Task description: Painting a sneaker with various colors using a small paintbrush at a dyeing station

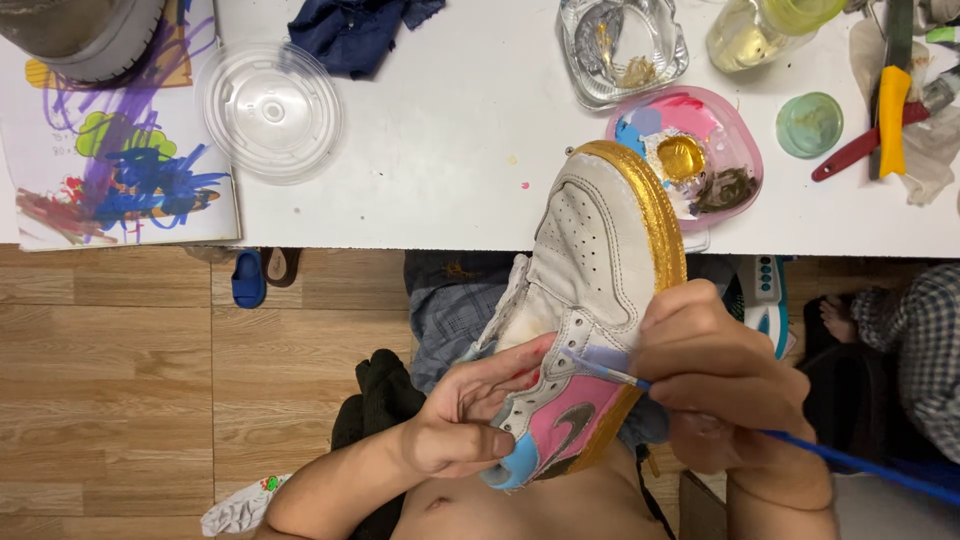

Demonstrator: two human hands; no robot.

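A white worktop [450,170] spans the upper part of the view, evenly lit, its front edge running straight across. Below it lies a wood-plank floor [120,380] in light brown with visible grain and seams between boards.

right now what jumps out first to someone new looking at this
The white leather sneaker with a gold-painted sole at centre, gripped by the left hand while the right hand touches a thin blue paintbrush to its side. Behind it on the white table sits a pink paint palette.
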